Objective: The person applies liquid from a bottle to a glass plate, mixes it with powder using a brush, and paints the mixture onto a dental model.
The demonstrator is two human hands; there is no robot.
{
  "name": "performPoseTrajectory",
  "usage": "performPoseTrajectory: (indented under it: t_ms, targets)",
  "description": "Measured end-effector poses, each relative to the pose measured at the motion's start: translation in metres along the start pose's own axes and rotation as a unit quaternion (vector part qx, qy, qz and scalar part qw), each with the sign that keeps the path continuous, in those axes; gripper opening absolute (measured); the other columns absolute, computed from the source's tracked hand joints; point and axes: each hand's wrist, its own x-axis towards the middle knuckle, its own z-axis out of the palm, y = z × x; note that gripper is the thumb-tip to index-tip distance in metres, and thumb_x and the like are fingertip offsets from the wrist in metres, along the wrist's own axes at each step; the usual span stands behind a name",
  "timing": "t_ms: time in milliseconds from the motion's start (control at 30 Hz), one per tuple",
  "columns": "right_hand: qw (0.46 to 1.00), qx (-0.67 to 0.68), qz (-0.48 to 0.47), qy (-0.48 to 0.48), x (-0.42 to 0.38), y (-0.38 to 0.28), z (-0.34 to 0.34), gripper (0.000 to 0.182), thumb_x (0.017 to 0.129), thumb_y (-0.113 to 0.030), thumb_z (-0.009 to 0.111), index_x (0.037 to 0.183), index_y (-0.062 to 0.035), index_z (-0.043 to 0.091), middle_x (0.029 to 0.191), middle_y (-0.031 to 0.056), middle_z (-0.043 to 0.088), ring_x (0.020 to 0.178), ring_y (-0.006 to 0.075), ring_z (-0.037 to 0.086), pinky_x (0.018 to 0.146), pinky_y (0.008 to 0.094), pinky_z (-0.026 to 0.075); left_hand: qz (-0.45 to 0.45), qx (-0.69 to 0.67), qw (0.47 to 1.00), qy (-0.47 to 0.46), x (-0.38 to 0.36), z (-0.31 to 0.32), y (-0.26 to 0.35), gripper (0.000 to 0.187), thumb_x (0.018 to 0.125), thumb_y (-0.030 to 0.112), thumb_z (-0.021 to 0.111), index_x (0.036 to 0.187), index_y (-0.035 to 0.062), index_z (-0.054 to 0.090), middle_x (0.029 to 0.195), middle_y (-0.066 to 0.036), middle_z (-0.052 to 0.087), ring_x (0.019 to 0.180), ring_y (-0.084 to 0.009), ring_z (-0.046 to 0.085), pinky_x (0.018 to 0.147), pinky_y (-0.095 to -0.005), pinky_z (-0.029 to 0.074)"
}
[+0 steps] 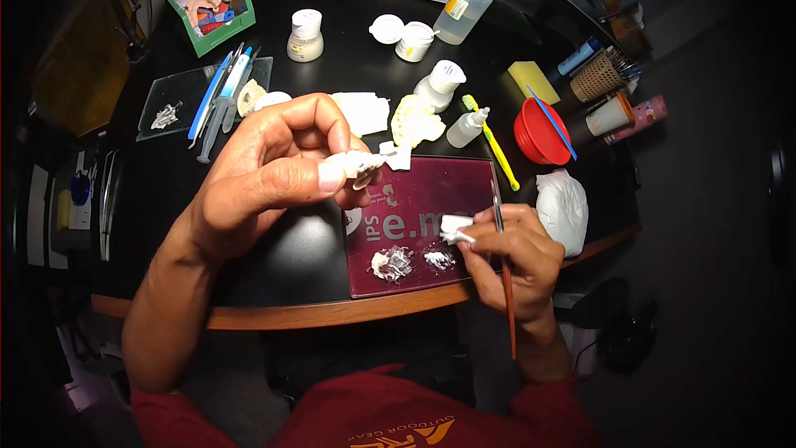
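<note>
My left hand (269, 158) is closed, pinching a small whitish dental piece (356, 164) that looks like a row of teeth, between thumb and fingers. It is held up over the far left corner of a maroon glass slab (448, 178). In my right hand (526, 257) are a thin brush (510, 307) with a reddish-brown handle and a folded white tissue (456, 224), which the fingertips grip. That hand is over the slab's right side. On the slab lie a larger smeared pale paste mound (391, 265) and a smaller white one (439, 260).
Behind the slab stand a dropper bottle (467, 128), a white jar (439, 83), a yellow toothbrush (497, 153) and a large clear bottle (464, 12). A red bowl (539, 134) and white bundle (562, 211) sit right. A syringe (217, 127) and green bin (224, 29) are left.
</note>
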Motion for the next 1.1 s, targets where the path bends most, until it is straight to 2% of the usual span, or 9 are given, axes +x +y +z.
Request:
performPoseTrajectory:
  t_ms: [200,300,467,567,700,800,867,967,1100]
  targets:
    - [0.997,-0.023,-0.026,-0.063,-0.016,-0.013,0.008,0.022,0.068,0.001,0.083,0.084,-0.0080,0.070,0.083,0.0033,0.077,0.086,0.0264,0.070,0.076,0.0373,0.045,-0.004,0.013,1.000,-0.010,0.001,0.001,0.000,0.044,0.078,0.034,0.074,0.101,0.0018,0.056,0.102,-0.019,0.069,0.086,-0.0232,0.069,0.081,-0.0344,0.056]
    - [0.999,-0.007,-0.016,-0.042,-0.014,-0.012,0.006,0.022,0.068,0.002,0.083,0.082,-0.0079,0.070,0.082,0.0035,0.077,0.085,0.0257,0.069,0.076,0.0364,0.046,-0.001,0.012,1.000,-0.006,0.000,-0.001,-0.001,0.043,0.078,0.033,0.074,0.101,0.0020,0.055,0.102,-0.019,0.069,0.086,-0.0232,0.069,0.081,-0.0347,0.056]
    - [0.998,-0.007,0.017,0.058,0.008,0.007,-0.001,0.020,0.072,0.009,0.081,0.082,-0.0037,0.069,0.083,0.0070,0.076,0.084,0.0263,0.067,0.073,0.0351,0.055,-0.013,0.017,1.000,-0.012,0.000,0.000,-0.002,0.041,0.080,0.033,0.074,0.100,0.0029,0.054,0.103,-0.019,0.069,0.086,-0.0237,0.070,0.082,-0.0351,0.056]
    - [0.998,-0.036,0.035,0.030,0.016,0.027,0.005,0.018,0.074,0.004,0.084,0.082,-0.0021,0.070,0.090,0.0113,0.079,0.087,0.0285,0.069,0.078,0.0375,0.056,-0.021,-0.002,0.999,-0.025,0.000,-0.001,-0.006,0.038,0.083,0.030,0.074,0.099,0.0037,0.053,0.103,-0.020,0.069,0.087,-0.0242,0.071,0.083,-0.0363,0.057]
    - [0.997,-0.042,0.042,0.052,0.023,0.019,0.009,0.021,0.075,-0.004,0.089,0.084,-0.0015,0.070,0.098,0.0148,0.079,0.095,0.0317,0.071,0.085,0.0403,0.055,-0.060,-0.009,0.998,-0.033,0.000,-0.001,-0.010,0.033,0.086,0.025,0.075,0.098,0.0040,0.053,0.105,-0.023,0.071,0.088,-0.0248,0.072,0.084,-0.0374,0.058]
    - [0.991,0.109,0.035,0.068,0.030,0.001,0.014,0.025,0.076,-0.004,0.091,0.089,-0.0015,0.069,0.103,0.0175,0.079,0.082,0.0252,0.072,0.078,0.0361,0.056,-0.069,-0.043,0.995,-0.056,0.000,0.001,-0.014,0.034,0.085,0.024,0.077,0.099,0.0035,0.053,0.108,-0.024,0.072,0.092,-0.0275,0.074,0.087,-0.0389,0.059]
    - [0.982,0.185,0.022,0.042,0.036,-0.009,0.020,0.033,0.075,-0.006,0.094,0.093,-0.0020,0.067,0.103,0.0174,0.079,0.073,0.0146,0.069,0.061,0.0254,0.052,-0.077,-0.069,0.992,-0.072,0.000,0.002,-0.016,0.037,0.085,0.022,0.077,0.103,0.0029,0.051,0.113,-0.026,0.071,0.097,-0.0304,0.075,0.089,-0.0402,0.060]
    - [0.967,0.244,0.027,0.066,0.040,-0.017,0.036,0.034,0.074,-0.006,0.095,0.092,-0.0028,0.067,0.097,0.0158,0.079,0.066,0.0092,0.064,0.060,0.0232,0.051,-0.071,-0.086,0.989,-0.092,0.000,0.001,-0.021,0.038,0.085,0.021,0.075,0.105,0.0033,0.049,0.115,-0.025,0.070,0.098,-0.0267,0.073,0.090,-0.0377,0.058]
    - [0.954,0.286,0.038,0.083,0.042,-0.022,0.042,0.025,0.079,0.002,0.089,0.089,-0.0033,0.067,0.091,0.0142,0.078,0.071,0.0105,0.070,0.061,0.0232,0.053,-0.075,-0.117,0.984,-0.110,-0.001,0.004,-0.017,0.035,0.090,0.021,0.072,0.109,0.0020,0.049,0.116,-0.024,0.070,0.102,-0.0253,0.071,0.091,-0.0356,0.058]
